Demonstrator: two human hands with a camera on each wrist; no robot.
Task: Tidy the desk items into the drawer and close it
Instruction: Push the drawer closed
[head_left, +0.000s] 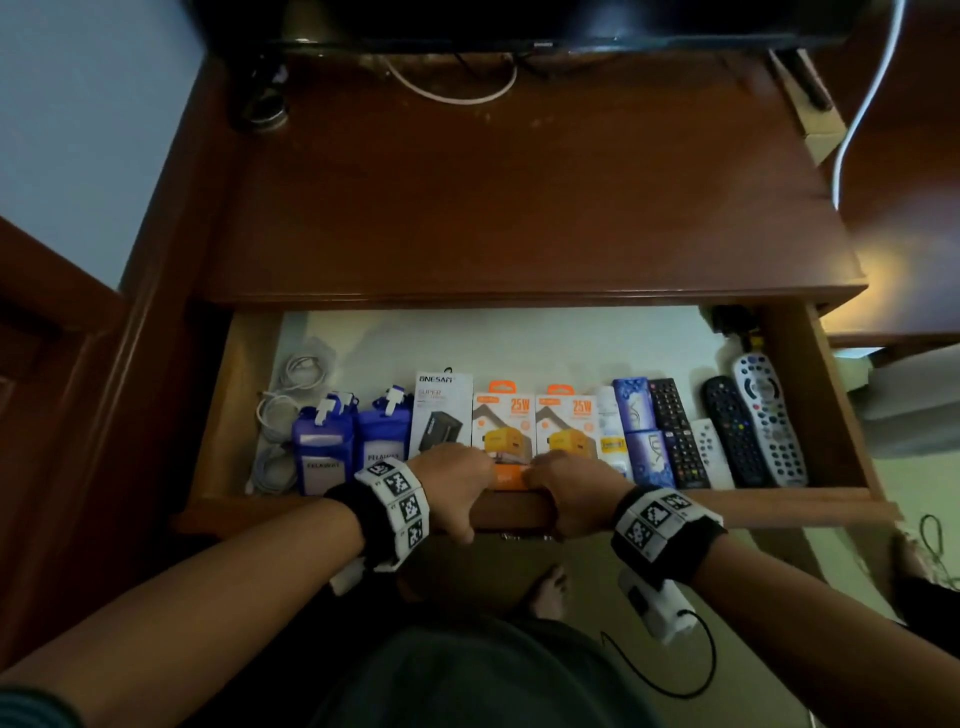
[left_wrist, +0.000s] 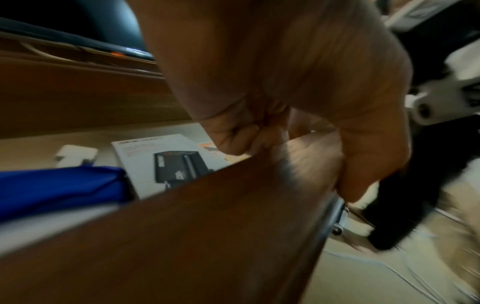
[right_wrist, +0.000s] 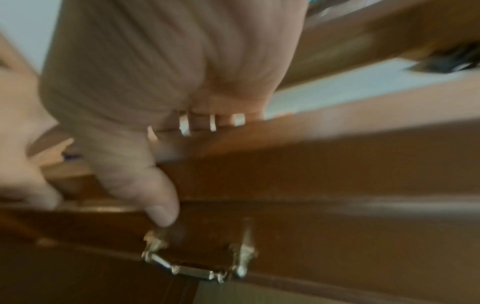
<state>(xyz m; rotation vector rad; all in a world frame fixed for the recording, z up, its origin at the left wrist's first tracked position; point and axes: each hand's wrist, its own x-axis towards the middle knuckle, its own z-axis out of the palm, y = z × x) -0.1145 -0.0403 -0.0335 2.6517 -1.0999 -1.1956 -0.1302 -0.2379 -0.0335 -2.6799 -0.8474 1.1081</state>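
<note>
**Drawer** (head_left: 810, 506): pulled well out from under the counter (head_left: 519, 197), pale liner showing at the far part. The counter top carries no loose small items in the head view, so the judged step is the closing push.

**Contents, left to right along the near part:** coiled white cables (head_left: 291, 384); two blue pouches (head_left: 324, 447); a white charger box (head_left: 441, 410); two orange charger boxes (head_left: 504, 421); small blue and white packets (head_left: 636, 426); four remotes (head_left: 727, 431), the rightmost grey one lying angled by the right wall. All appear to lie flat, below the rim.

**Left hand** (head_left: 457, 493): gripping the drawer's front rail near its middle, fingers curled over the top edge into the drawer, thumb down the outer face.

**Right hand** (head_left: 571, 493): just beside the left, gripping the same rail likewise; the right wrist view shows its thumb on the front face just above the brass pull handle (right_wrist: 200, 259).

**Handling notes (judgement):**
- Push with both hands evenly so the wide drawer runs square and does not rack in its guides.
- Fingertips hooked inside the rail are the hazard: shift to palms or thumbs on the front face before the rail meets the counter's edge.
- Go slowly, so boxes and remotes do not slide or ride up.
- Check that the black item at the far right corner does not foul the travel; what it is cannot be told.
</note>
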